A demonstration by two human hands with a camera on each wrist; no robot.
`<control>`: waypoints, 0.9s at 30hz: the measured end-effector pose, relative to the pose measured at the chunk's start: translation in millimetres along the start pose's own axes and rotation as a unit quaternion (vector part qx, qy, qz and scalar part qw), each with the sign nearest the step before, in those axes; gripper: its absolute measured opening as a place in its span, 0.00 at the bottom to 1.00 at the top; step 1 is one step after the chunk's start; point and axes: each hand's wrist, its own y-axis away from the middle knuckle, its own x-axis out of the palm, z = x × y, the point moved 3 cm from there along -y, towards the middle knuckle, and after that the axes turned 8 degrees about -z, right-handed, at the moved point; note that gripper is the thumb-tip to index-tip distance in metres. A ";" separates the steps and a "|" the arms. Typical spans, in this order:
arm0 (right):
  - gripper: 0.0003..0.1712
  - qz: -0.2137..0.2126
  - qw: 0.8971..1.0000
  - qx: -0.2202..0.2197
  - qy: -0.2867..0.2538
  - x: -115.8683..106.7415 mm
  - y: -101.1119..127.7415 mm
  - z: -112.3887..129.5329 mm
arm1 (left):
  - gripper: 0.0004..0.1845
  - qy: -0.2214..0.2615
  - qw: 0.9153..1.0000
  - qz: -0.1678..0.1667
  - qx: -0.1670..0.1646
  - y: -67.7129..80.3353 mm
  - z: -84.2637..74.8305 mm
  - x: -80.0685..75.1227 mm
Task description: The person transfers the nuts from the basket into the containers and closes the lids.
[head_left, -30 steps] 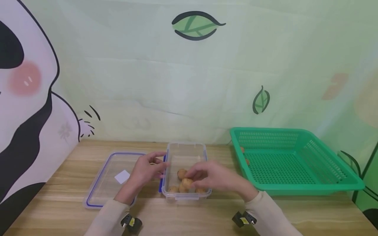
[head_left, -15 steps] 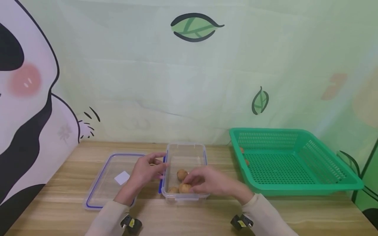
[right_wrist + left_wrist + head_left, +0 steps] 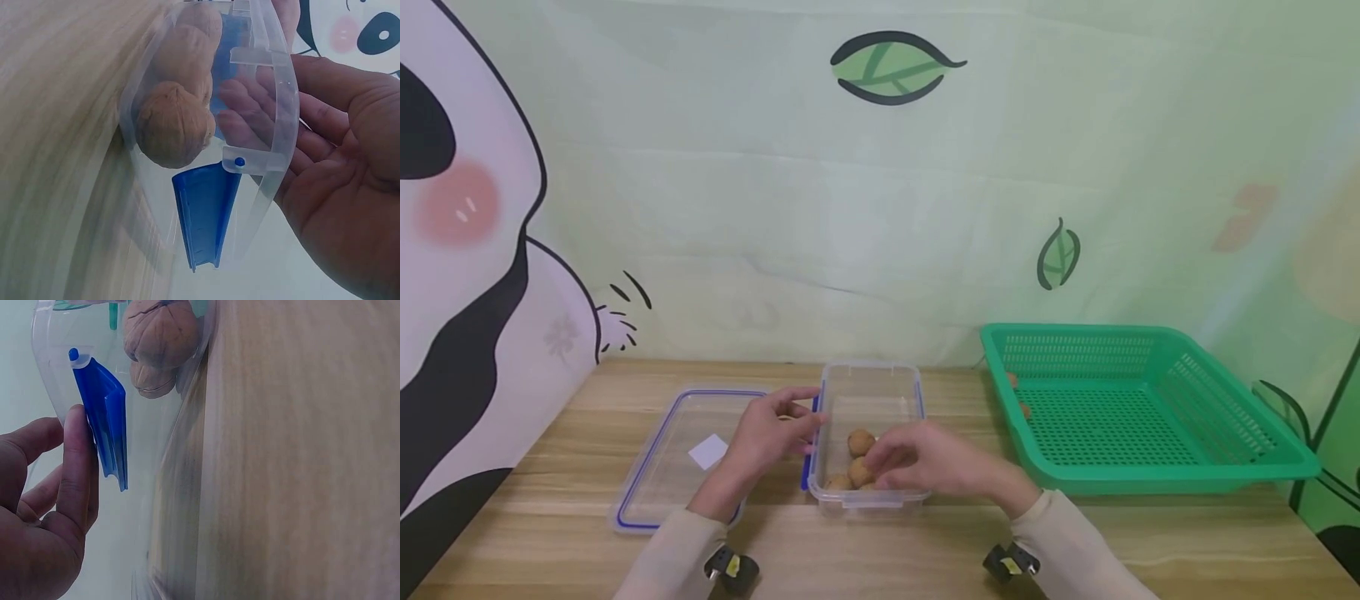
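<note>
The right hand is sliding lower over the near end of the clear container, fingers now curling around a walnut. The left hand is resting open against the blue latch, steadying it mid-surface.

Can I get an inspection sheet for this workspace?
Surface: wooden table.
Job's things: clear box holding walnuts; lid flat to its left.
Clutter: green basket at right, small brown bits at its left edge.
Hands: left hand rests at the box's blue latch; right hand reaches into the box, fingers by the walnuts, grasp unclear.
Cables: nothing seen.
Surroundings: panda and leaf backdrop.
</note>
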 end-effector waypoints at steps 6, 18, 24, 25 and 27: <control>0.13 -0.019 1.000 0.015 -0.012 -4.6 0.4 1.4 | 0.24 0.002 1.000 0.000 0.003 0.2 -0.2 -0.9; 0.16 -0.050 0.999 0.014 -0.008 -17.5 3.3 4.4 | 0.24 0.002 1.000 -0.002 0.007 0.1 1.2 -3.2; 0.15 -0.064 0.998 0.002 -0.021 -30.9 9.3 9.1 | 0.24 0.009 1.000 0.001 0.011 0.1 1.1 -1.8; 0.15 -0.069 0.997 -0.004 -0.022 -34.6 10.6 10.1 | 0.24 0.009 1.000 0.002 0.011 0.1 1.1 -1.6; 0.16 -0.079 0.996 -0.011 -0.034 -42.6 13.7 13.5 | 0.24 0.009 1.000 0.002 0.012 -0.1 1.2 -1.0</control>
